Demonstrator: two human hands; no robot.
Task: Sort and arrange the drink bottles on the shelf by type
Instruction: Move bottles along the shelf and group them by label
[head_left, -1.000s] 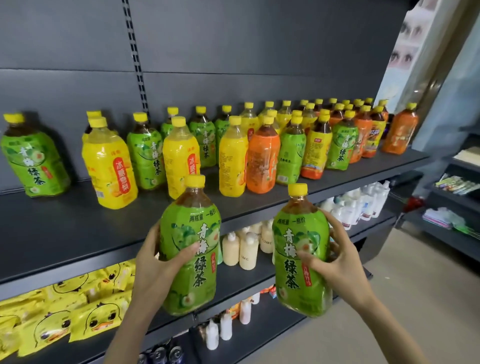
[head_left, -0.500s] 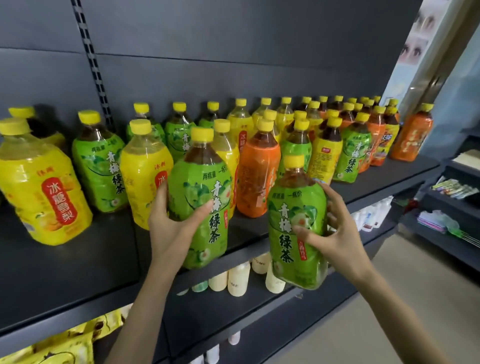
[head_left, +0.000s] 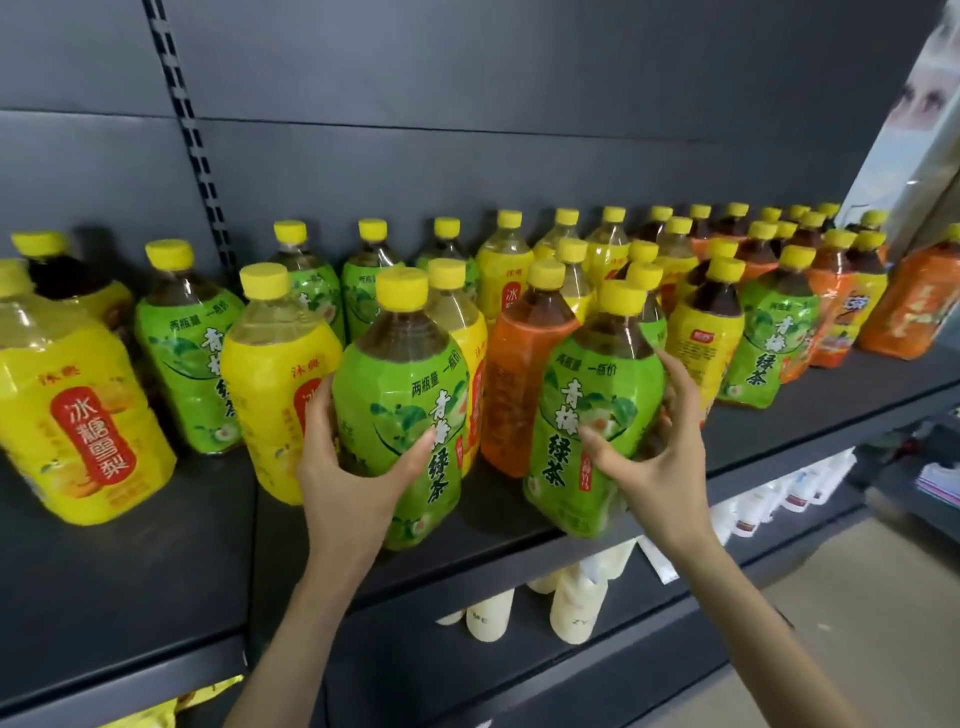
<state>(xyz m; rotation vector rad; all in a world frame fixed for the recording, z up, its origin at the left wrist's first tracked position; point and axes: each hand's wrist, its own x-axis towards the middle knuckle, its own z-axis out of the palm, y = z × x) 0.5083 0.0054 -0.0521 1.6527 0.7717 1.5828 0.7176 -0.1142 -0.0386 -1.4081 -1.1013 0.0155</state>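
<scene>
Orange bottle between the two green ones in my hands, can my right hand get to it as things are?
Probably not yet. Your right hand is full, gripping a green bottle that also covers part of the orange bottle. Set it down first.

1. Mounting: one wide-angle camera, worn on the head, stands in front of the shelf (head_left: 130, 571), above its deck, and faces forward and down.
2. Heading: the view meets the shelf obliquely; its front edge runs from lower left to upper right.
3. Range: close. Both forearms enter from the bottom edge. The left hand (head_left: 358, 467) grips the left green bottle (head_left: 400, 395) and the right hand (head_left: 654, 467) grips the right green bottle (head_left: 597, 405) at the shelf's front edge, at frame centre.
4. Coverage: the back panel (head_left: 519, 104) above the shelf fills the upper half; the floor (head_left: 883, 597) shows below the shelf's right end.
</scene>
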